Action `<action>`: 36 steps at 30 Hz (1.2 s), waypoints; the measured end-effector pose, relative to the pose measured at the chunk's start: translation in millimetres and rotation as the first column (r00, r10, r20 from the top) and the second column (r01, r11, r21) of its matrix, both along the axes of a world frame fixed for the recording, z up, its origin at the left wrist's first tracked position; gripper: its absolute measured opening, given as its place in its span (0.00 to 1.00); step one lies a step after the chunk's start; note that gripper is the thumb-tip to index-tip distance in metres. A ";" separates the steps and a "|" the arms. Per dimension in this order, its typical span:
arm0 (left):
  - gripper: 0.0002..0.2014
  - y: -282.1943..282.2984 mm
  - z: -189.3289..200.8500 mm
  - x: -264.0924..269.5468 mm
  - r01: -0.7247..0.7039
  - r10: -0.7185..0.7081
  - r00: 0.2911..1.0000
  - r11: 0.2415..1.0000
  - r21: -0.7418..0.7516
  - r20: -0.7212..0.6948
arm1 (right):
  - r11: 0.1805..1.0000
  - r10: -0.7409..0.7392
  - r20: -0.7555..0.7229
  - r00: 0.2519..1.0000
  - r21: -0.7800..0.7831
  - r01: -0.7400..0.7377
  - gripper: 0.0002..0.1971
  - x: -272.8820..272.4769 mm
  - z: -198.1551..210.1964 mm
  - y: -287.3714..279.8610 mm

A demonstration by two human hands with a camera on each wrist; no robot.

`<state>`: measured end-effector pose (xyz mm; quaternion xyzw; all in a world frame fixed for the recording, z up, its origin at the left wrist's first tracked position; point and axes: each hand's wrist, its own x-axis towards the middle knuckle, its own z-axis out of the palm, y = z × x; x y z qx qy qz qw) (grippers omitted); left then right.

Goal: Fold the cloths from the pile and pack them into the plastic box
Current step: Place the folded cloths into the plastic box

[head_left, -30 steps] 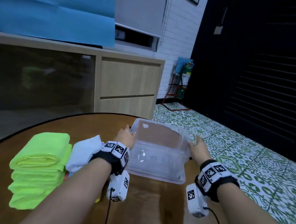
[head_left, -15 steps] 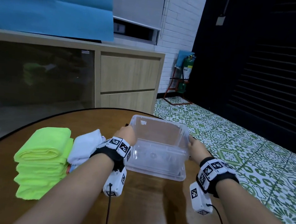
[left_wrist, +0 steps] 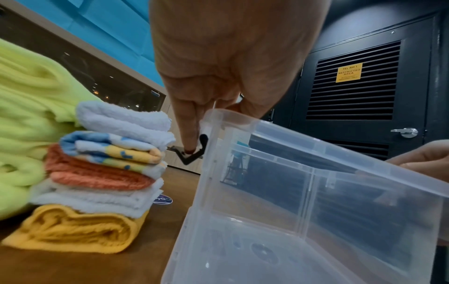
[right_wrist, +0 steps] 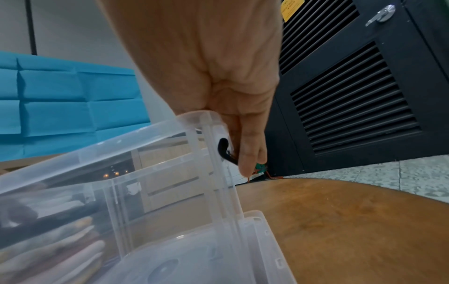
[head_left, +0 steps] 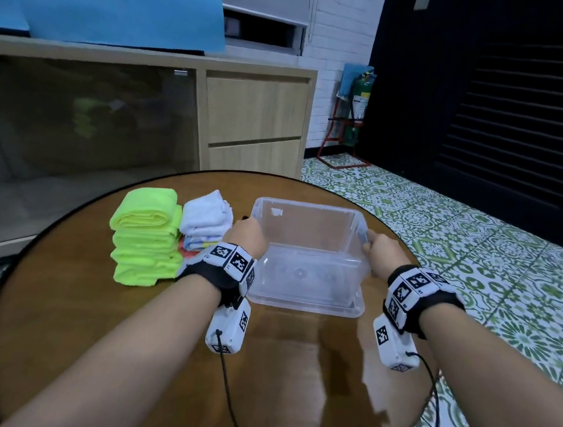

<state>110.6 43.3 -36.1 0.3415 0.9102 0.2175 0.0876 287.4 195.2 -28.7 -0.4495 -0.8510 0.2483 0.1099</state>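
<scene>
From the head view, the left hand [head_left: 248, 236] grips the left rim of the clear plastic box [head_left: 308, 278] and the right hand [head_left: 384, 254] grips the right rim, each curled over its edge. The box stands open-topped on the round wooden table [head_left: 159, 322] toward its far edge, and seems to rest on its lid. Just left of it, touching the left wrist, stands a stack of folded small cloths [head_left: 205, 221], white on top; against that stack's left side stands a stack of neon-green cloths [head_left: 147, 235]. The near half of the table lies bare between the forearms.

From the left wrist, the left hand [left_wrist: 226, 63] has the thumb inside the box's [left_wrist: 303, 192] rim and a finger [left_wrist: 188, 132] down the outside wall, its tip in a black latch clip [left_wrist: 194, 151]. The small cloths [left_wrist: 109, 165] stand close beside that wall, not touching it.

From the right wrist, the right hand [right_wrist: 218, 80] clamps the box's [right_wrist: 145, 192] rim, fingers [right_wrist: 250, 153] down on a black clip [right_wrist: 226, 151]. Bare tabletop [right_wrist: 352, 230] runs to the right edge
</scene>
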 end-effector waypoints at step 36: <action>0.09 -210.2 22.8 20.0 -0.275 0.267 0.959 0.958 -0.083 -0.092 | 0.976 0.158 0.026 0.987 0.144 -0.160 0.15 -10.3 1.3 -185.5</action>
